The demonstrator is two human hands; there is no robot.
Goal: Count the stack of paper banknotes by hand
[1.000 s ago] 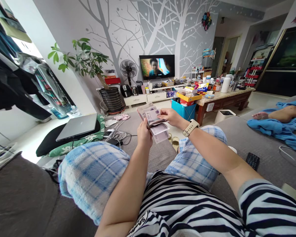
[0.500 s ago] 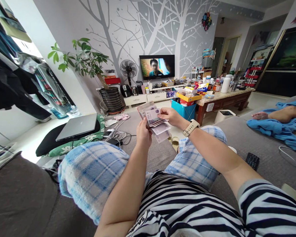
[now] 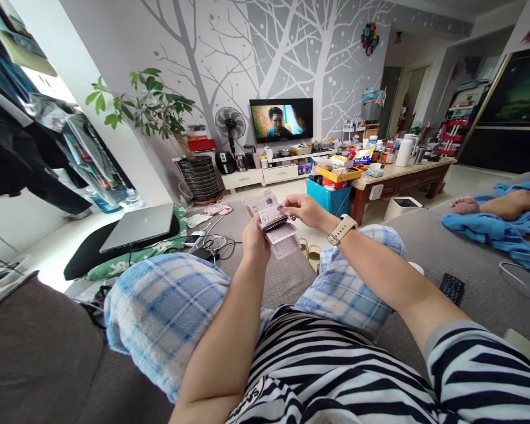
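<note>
A stack of purplish banknotes (image 3: 269,215) is held up in front of my knees, its lower notes fanned out and hanging down. My left hand (image 3: 255,240) grips the stack at its left side, thumb on top. With thumb and fingers pinched together, my right hand (image 3: 301,210) holds the upper right edge of a top note. A beige watch (image 3: 341,229) is on my right wrist. Below the notes lies the grey sofa seat (image 3: 282,288), between my legs in blue checked trousers.
On the left, a closed laptop (image 3: 139,228) rests on a cushion, with cables (image 3: 214,242) beside it. A black remote (image 3: 452,288) and another person's bare foot (image 3: 465,205) are on the right. Beyond stands a cluttered table (image 3: 397,171) and a blue bag (image 3: 329,199).
The top note has tilted and shifted down over the stack, and the fanned notes have changed position. My right hand has moved slightly left.
</note>
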